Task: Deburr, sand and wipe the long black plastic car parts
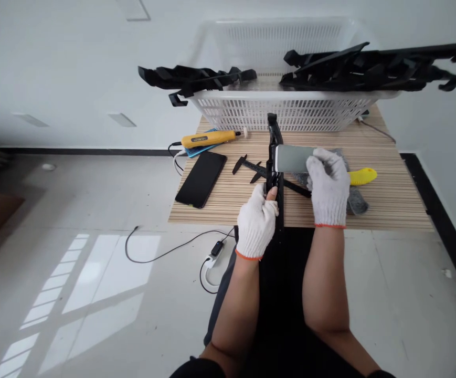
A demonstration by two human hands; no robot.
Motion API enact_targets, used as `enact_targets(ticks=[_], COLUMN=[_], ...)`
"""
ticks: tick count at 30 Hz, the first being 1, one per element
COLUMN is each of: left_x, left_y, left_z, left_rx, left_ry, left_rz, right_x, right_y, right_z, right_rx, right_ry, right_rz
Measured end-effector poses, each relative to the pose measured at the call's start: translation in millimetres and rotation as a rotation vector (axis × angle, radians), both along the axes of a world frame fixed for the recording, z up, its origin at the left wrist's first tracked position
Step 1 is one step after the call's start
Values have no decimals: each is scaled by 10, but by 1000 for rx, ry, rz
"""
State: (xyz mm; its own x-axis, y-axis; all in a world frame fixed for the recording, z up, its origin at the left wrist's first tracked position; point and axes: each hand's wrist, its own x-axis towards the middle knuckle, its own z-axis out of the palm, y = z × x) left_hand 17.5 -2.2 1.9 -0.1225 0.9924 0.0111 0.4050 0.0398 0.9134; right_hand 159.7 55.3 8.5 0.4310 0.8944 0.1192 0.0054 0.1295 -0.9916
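Note:
My left hand, in a white knit glove with a bare thumb tip, is closed around the lower half of a long black plastic part. That part stands lengthwise in front of me over the table's front edge. Pinched in my gloved right hand is a grey sheet that looks like sandpaper; its pale left edge meets the black part. A yellow handle shows just right of my right hand, its other end hidden. Grey cloth lies beneath that hand. A black caliper passes behind the part.
A white plastic basket at the back holds several black plastic parts jutting past both sides. On the wood-grain table, a yellow rotary tool rests over a blue item near a black phone. Cables trail on the floor.

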Motion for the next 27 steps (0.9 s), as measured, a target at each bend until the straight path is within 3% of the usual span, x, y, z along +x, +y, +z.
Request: enact_targets(ticks=[5, 12, 19, 23, 27], left_x=[3, 17, 85, 70, 82], left_y=[7, 13, -13, -11, -18], left_z=[11, 0, 18, 4, -9], left_rx=[1, 7, -3, 14, -4], left_ry=[43, -2, -33, -187, -153], left_rz=[60, 50, 11, 50, 14], right_x=[-209, -105, -188, -124, -132], right_y=[-48, -28, -68, -71, -96], right_z=[57, 43, 116, 104, 125], right_rx=[11, -11, 57, 37, 55], right_ry=[-71, -27, -85, 17, -2], right_rz=[222, 112, 167, 77, 72])
